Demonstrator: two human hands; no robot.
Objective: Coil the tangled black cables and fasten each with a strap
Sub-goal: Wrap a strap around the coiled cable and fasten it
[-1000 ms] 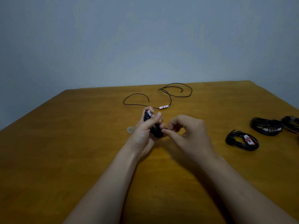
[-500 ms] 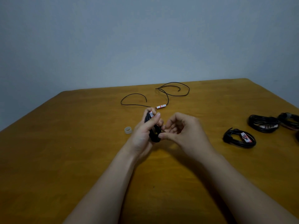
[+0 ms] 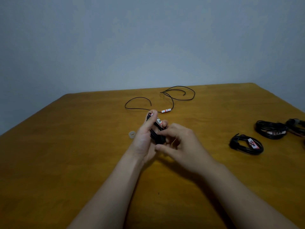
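My left hand (image 3: 143, 138) grips a small coil of black cable (image 3: 157, 135) with a white and red label, held above the middle of the wooden table (image 3: 66, 146). My right hand (image 3: 179, 144) is right beside it, fingers curled and pinching at the coil's right side. A strap cannot be made out between the fingers. A loose black cable (image 3: 171, 96) with a white and red tag trails in loops on the table behind my hands.
A small roll of clear tape (image 3: 132, 134) sits just left of my left hand. Three coiled, labelled black cables lie at the right: one (image 3: 246, 144) nearer, one (image 3: 270, 129) behind it, one (image 3: 297, 127) at the frame's edge.
My right hand has shifted its fingers on the coil, the thumb now lower and stretched out to the left. My left hand keeps its grip, and the view has drifted slightly.
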